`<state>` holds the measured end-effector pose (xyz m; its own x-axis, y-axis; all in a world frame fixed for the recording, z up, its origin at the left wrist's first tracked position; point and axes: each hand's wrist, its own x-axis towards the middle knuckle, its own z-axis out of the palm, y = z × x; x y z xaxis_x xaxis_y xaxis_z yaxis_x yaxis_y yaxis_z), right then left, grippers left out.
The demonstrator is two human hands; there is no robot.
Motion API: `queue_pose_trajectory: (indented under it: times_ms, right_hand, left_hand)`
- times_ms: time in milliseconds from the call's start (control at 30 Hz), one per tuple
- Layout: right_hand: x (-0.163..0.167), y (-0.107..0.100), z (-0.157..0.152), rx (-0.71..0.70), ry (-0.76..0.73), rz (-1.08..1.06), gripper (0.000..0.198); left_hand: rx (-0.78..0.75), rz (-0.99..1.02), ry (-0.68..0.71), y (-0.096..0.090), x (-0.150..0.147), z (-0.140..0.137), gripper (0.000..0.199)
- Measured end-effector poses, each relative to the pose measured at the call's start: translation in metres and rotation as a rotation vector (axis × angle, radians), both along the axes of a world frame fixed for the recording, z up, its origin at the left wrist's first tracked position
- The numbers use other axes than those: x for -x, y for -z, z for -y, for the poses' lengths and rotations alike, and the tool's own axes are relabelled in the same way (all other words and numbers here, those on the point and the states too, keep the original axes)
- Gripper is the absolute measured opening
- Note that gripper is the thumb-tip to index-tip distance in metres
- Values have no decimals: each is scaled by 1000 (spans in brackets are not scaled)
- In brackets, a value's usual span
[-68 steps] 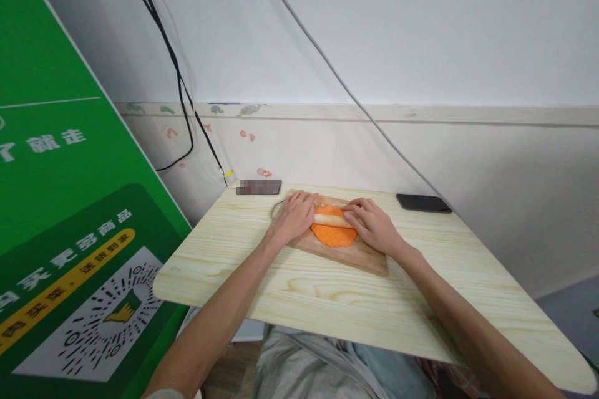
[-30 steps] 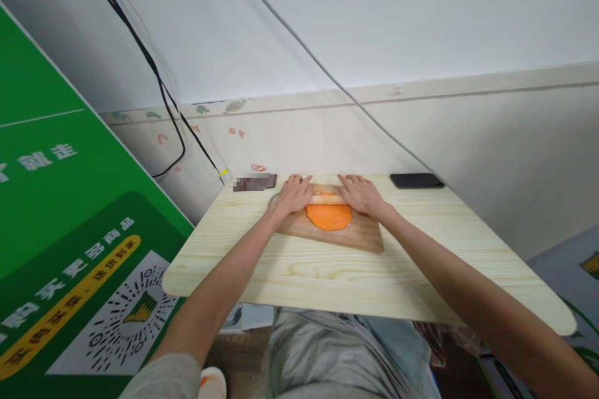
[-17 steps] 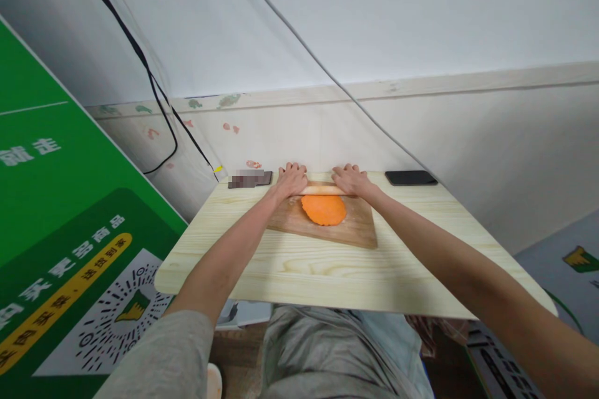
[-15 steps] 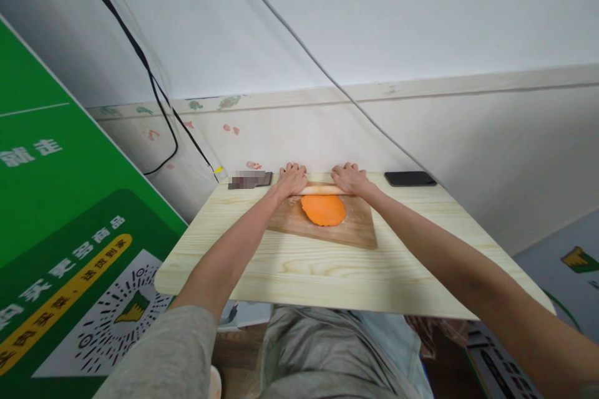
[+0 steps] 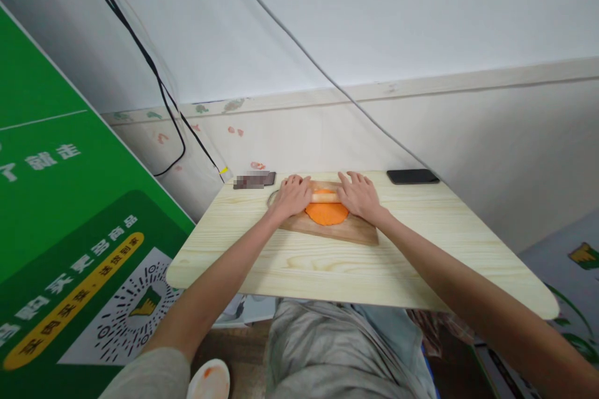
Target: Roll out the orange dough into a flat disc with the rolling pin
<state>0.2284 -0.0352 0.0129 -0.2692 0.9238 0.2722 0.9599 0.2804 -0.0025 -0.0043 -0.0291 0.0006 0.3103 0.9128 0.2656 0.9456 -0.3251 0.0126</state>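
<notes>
A light wooden rolling pin [image 5: 324, 198] lies across a flat round of orange dough [image 5: 327, 215], which shows on both its far and near sides. My left hand [image 5: 294, 194] is over the pin's left end, fingers pointing at the wall. Over the right end rests my right hand [image 5: 359, 194], its fingers a little more spread. Both palms press down on the pin and hide its ends. Beneath the dough is a brown wooden cutting board [image 5: 355, 232], slightly skewed on the table.
The pale wood-grain table [image 5: 299, 268] stands against the wall. A black phone [image 5: 412, 176] lies at the back right, another dark flat device [image 5: 269, 179] at the back left. Black cables [image 5: 150, 62] hang at left beside a green sign [image 5: 56, 212].
Both hands have brought the rolling pin toward me, from the dough's far edge onto the dough. Some dough now shows beyond the pin. The view has shifted slightly.
</notes>
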Motion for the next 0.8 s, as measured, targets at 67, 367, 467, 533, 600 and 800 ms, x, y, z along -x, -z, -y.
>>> queue_pose_trajectory:
  times_ms: [67, 367, 467, 533, 600, 800]
  right_hand:
    - [1, 3, 9, -41, 14, -20, 63]
    - [4, -8, -35, 112, 34, -8, 60]
    - [6, -14, -57, 214, 38, -4, 56]
    - [8, -17, -68, 229, 46, 0, 55]
    - [11, -18, -74, 204, 55, 0, 54]
    - [10, -16, -59, 169, 56, 16, 53]
  left_hand:
    - [-35, 13, 35, 5, 1, 9, 55]
    - [60, 23, -19, -9, -5, -36, 61]
    - [130, 20, -40, -12, -7, -58, 62]
    - [169, 32, -52, -13, -7, -70, 60]
    - [209, 43, -49, -14, -8, -78, 57]
    - [252, 37, -42, -17, -8, -69, 57]
